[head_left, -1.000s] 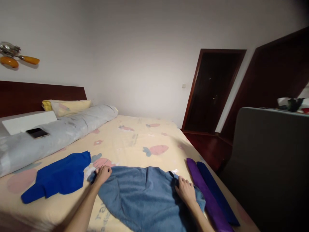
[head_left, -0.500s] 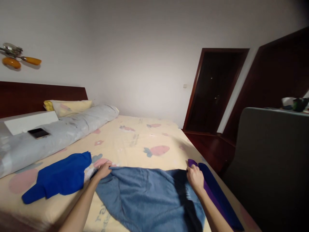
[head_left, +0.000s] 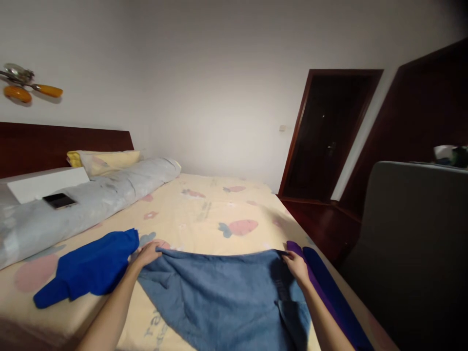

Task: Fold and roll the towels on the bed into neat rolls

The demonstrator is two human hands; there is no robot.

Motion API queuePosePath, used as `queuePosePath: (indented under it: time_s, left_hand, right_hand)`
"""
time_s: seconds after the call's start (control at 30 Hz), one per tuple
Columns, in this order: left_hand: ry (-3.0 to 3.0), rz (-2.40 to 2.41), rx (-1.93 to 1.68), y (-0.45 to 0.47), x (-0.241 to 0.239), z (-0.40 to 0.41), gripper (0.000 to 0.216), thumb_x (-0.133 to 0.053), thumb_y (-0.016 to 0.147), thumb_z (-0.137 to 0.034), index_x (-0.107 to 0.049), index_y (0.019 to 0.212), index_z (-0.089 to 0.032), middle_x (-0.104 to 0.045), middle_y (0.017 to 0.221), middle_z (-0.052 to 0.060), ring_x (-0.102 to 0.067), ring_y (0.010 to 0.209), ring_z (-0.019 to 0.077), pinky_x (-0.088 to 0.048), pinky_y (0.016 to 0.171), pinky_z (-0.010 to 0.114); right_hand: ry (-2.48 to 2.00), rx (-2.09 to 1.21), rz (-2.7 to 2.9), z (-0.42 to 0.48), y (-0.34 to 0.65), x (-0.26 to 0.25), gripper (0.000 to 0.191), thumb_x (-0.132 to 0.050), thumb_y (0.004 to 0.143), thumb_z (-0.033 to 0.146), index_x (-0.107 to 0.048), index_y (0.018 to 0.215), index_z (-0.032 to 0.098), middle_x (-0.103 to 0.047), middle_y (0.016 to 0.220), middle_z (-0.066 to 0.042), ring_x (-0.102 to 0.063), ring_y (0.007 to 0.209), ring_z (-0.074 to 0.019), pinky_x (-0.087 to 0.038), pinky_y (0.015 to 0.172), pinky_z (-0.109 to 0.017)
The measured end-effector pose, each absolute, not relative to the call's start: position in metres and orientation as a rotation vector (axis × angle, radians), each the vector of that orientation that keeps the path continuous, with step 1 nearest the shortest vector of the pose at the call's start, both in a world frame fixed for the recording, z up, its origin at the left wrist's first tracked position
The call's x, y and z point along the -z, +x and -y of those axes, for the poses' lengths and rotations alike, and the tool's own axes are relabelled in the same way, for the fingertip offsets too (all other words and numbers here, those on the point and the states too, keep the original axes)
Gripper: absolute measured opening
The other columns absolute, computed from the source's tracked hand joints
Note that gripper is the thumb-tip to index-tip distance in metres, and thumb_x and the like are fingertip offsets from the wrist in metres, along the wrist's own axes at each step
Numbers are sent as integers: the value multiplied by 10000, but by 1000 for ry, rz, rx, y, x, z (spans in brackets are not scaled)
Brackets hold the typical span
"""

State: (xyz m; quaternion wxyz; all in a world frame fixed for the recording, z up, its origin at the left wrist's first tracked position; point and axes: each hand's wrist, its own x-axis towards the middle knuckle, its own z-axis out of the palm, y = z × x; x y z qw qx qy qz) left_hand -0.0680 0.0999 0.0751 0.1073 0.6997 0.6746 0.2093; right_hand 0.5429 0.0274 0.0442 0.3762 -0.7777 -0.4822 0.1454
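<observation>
A soft blue-grey cloth (head_left: 226,292) lies spread over the near part of the bed; I cannot tell whether it is a towel or a garment. My left hand (head_left: 148,254) pinches its far left corner. At the far right corner, my right hand (head_left: 295,265) grips the same edge, so the top edge runs nearly straight between both hands. A flap is folded over at the lower right. Beside my left forearm rests a bright blue folded cloth (head_left: 91,265). Just past my right hand are a long purple cloth (head_left: 317,282) and a navy one (head_left: 334,297).
The bed has a cream sheet (head_left: 204,219) with strawberry prints. A grey rolled quilt (head_left: 120,190), a white box (head_left: 47,184), a phone (head_left: 59,201) and a pillow (head_left: 109,163) lie toward the headboard (head_left: 66,144). A dark chair back (head_left: 413,234) stands to the right.
My left hand has moved left, pulling the cloth's top edge straighter and wider. My right hand has shifted slightly to the left, and the dark fold near it has opened out.
</observation>
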Motion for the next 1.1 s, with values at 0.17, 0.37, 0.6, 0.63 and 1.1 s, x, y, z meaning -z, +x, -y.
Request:
queuePosePath:
  time_s: [0.17,0.37,0.6,0.63,1.1]
  left_hand:
    - [2097,-2089,-588,-72,-79,-108,273,-515,814,-249,-707,994,-175,-703,1107,79,-616,1084,228,-437,937,306]
    - [2093,-2345,-655,-60,-80,-110,272,-464,890,-271,-675,1049,-207,-637,1125,112,-529,1138,270,-395,927,394]
    - [1925,-2596,-636,-44,-64,-104,510,-257,914,-114,-435,1391,-102,-376,1459,250,-385,1286,370,-332,954,574]
    - [1961,-2559,-597,-42,-60,-103,515,-253,913,-109,-438,1394,-114,-399,1458,228,-398,1290,341,-323,987,548]
    - [2250,-2092,-398,-26,-36,-63,404,-369,919,-300,-588,1253,-239,-549,1379,105,-443,1316,258,-337,1059,434]
  right_hand:
    - [-1925,-414,1254,-33,543,-33,428,-523,718,277,-659,1111,173,-748,1049,-74,-689,1003,-226,-512,828,-283]
    - [-1913,-427,1324,-43,538,-20,545,-511,746,292,-558,1279,187,-696,1189,-79,-633,1132,-222,-484,943,-309]
    - [-2021,-356,1530,-32,517,3,805,-496,788,299,-192,1508,108,-427,1485,-155,-448,1340,-217,-381,1079,-355]
    - [-2035,-340,1573,-28,514,5,773,-485,809,324,-215,1508,134,-405,1502,-142,-420,1360,-224,-352,1102,-388]
    - [-1964,-118,1923,27,494,-9,415,-350,891,422,-671,1068,226,-635,1216,-116,-568,1151,-276,-410,977,-458]
